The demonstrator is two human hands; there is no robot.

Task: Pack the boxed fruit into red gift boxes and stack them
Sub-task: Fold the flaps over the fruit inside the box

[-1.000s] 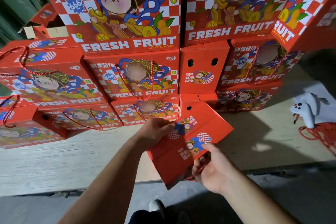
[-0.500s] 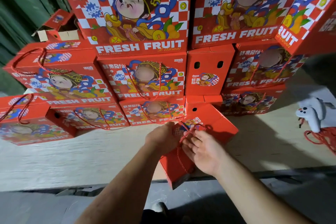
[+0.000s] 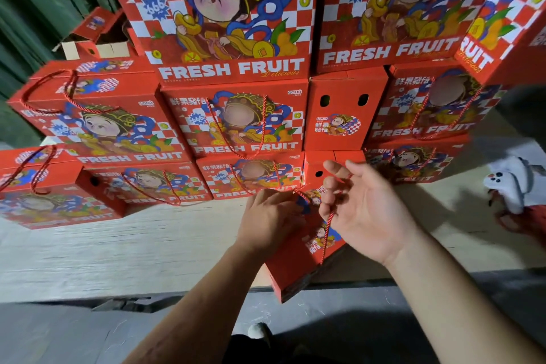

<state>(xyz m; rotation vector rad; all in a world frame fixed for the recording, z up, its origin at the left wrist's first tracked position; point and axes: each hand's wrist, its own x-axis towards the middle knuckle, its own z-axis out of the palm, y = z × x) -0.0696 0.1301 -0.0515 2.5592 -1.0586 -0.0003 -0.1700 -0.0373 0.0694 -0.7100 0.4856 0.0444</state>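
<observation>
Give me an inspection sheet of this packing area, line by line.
Surface: pale wooden platform, boxes stacked along its back.
Job's things: red gift box at the platform's front edge; stacked gift boxes behind.
Clutter: white gloves at right.
Hands: left hand rests on the box top; right hand holds its red cord handle.
Cables: nothing seen.
Surroundings: green wall at left, grey floor below.

Stacked gift boxes (image 3: 236, 124) wall off rear; bare board (image 3: 118, 251) open left of hands.
</observation>
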